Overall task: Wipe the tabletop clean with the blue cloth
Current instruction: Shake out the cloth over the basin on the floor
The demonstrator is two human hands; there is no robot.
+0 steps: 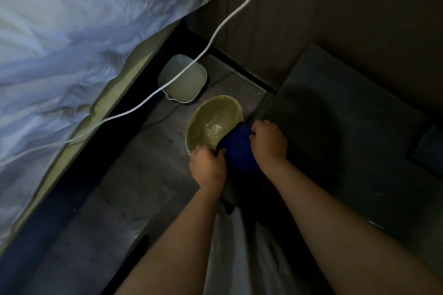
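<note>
One blue cloth (236,148), bunched, its long axis running from 11 to 5 o'clock, is clamped at each end by two hands: left hand (208,167) at its 8 o'clock, right hand (269,141) at its 2 o'clock. It hangs over one green bowl (211,122) on the floor (148,175), beside the dark table (335,112). One white tub (183,79) sits at the bowl's 11 o'clock.
</note>
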